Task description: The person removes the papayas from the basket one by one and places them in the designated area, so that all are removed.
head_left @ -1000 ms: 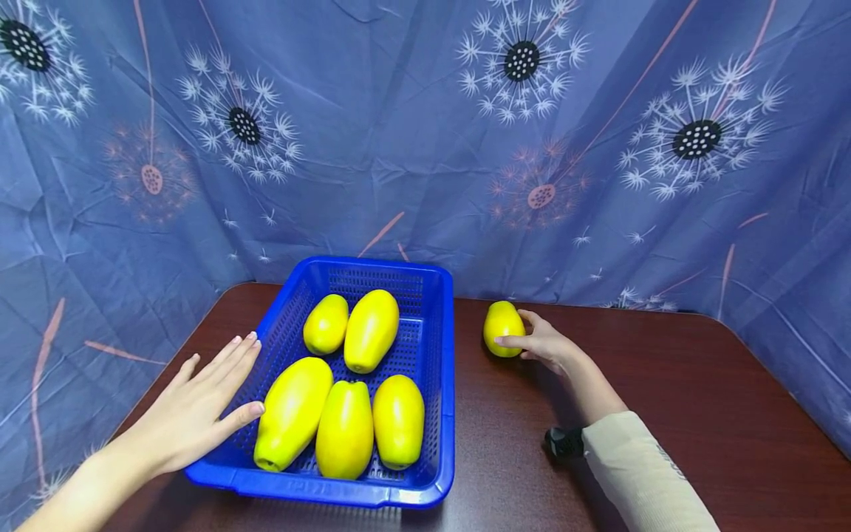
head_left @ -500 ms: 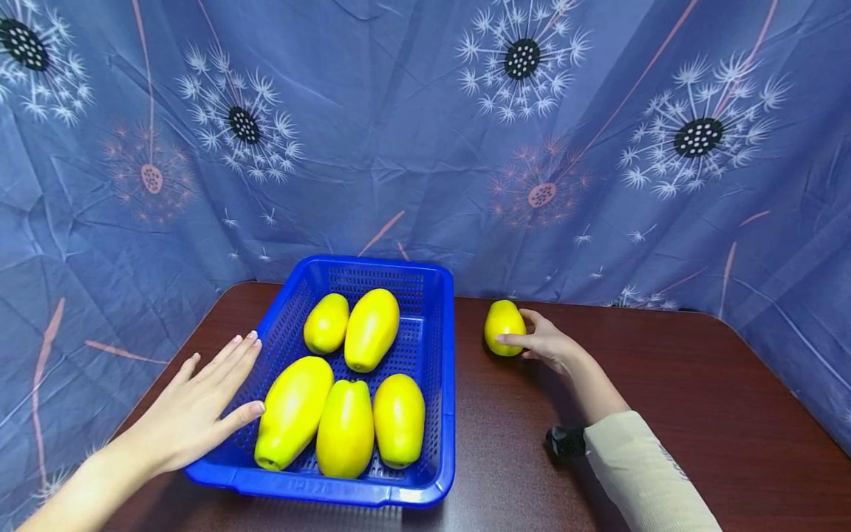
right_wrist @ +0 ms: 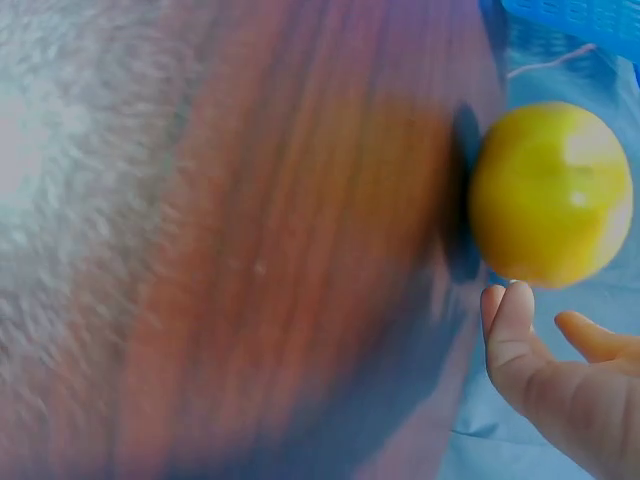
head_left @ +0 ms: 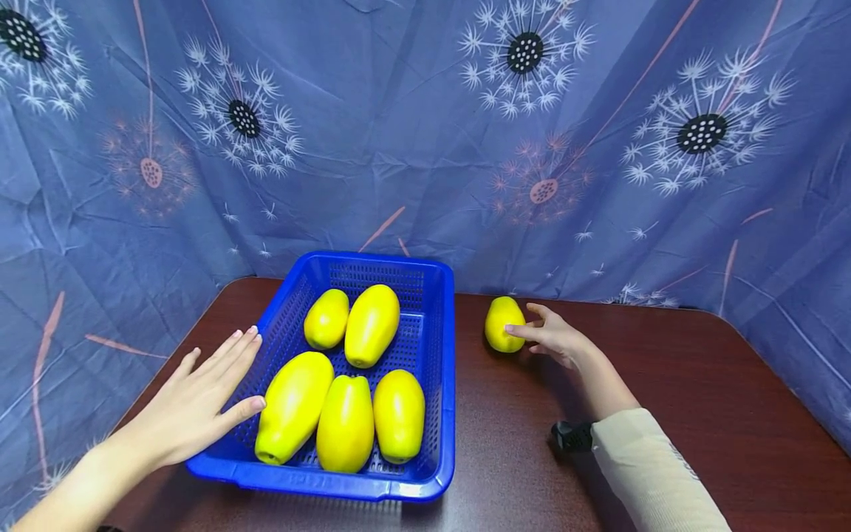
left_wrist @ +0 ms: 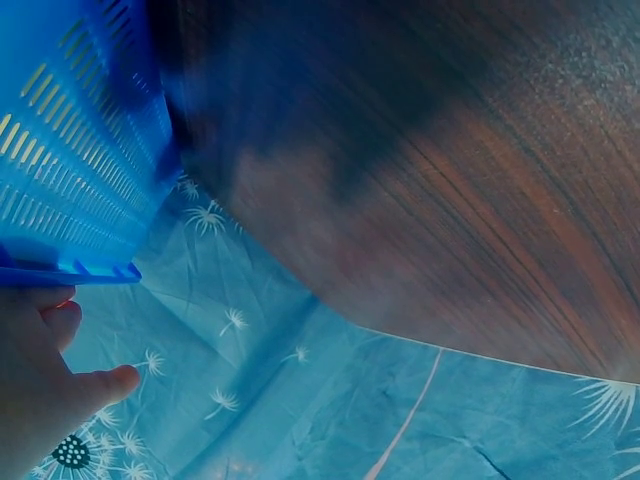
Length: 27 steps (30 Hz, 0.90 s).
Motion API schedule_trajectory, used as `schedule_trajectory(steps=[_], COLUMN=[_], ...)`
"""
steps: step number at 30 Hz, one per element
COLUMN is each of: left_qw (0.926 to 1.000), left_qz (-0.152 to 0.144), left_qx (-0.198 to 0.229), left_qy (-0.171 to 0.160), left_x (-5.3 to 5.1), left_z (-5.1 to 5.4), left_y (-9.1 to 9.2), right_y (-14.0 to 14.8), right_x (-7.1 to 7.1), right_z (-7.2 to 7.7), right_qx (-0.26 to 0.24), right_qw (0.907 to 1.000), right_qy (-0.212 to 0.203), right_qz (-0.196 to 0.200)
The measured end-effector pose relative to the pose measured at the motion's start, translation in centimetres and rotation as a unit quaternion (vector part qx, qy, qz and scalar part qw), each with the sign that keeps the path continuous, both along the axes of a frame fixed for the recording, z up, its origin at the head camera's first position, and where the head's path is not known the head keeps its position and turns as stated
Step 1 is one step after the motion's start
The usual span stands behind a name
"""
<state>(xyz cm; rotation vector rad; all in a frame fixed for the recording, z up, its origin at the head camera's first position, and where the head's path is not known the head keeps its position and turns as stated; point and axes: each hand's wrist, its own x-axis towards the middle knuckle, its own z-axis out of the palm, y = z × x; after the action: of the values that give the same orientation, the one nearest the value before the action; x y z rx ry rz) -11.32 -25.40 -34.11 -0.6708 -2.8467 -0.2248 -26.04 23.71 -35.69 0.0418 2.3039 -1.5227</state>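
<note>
A lone yellow papaya (head_left: 503, 325) stands on the table to the right of a blue plastic basket (head_left: 312, 484). Close at its right side is my right hand (head_left: 558, 340), fingers loosely spread and not wrapped around the fruit. In the right wrist view the fingertips lie just below the papaya (right_wrist: 550, 195); whether they touch it I cannot tell. Flat and with straight fingers, my left hand (head_left: 199, 403) rests along the basket's left rim. Several papayas lie inside the basket, among them a long one (head_left: 295, 408) at front left and one (head_left: 399, 416) at front right.
The dark brown wooden table (head_left: 705, 414) extends to the right of the basket. Behind it hangs a blue curtain (head_left: 399, 133) with dandelion prints. A black band (head_left: 572, 436) sits at my right wrist, beside the beige sleeve (head_left: 654, 465).
My right hand has eased its fingers away from the lone papaya and drawn back slightly to the right. That papaya stays on the table. The left hand has kept its place on the basket.
</note>
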Motion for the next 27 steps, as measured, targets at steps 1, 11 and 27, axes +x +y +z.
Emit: schedule_trajectory(steps=[1, 11, 27], left_qw=[1.0, 1.0, 1.0], left_qz=[0.0, -0.002, -0.002], left_qx=[-0.001, 0.002, 0.005], left_qy=[-0.001, 0.001, 0.005], left_x=[0.0, 0.1, 0.0], left_z=[0.0, 0.0, 0.1], left_y=[0.0, 0.2, 0.2], right_y=[0.1, 0.0, -7.1], right_x=[0.0, 0.2, -1.3], right_z=[0.2, 4.3, 10.0], right_qx=[0.001, -0.003, -0.101], right_qw=[1.0, 0.9999, 0.9946], right_qy=[0.001, 0.006, 0.02], right_qz=[0.0, 0.007, 0.009])
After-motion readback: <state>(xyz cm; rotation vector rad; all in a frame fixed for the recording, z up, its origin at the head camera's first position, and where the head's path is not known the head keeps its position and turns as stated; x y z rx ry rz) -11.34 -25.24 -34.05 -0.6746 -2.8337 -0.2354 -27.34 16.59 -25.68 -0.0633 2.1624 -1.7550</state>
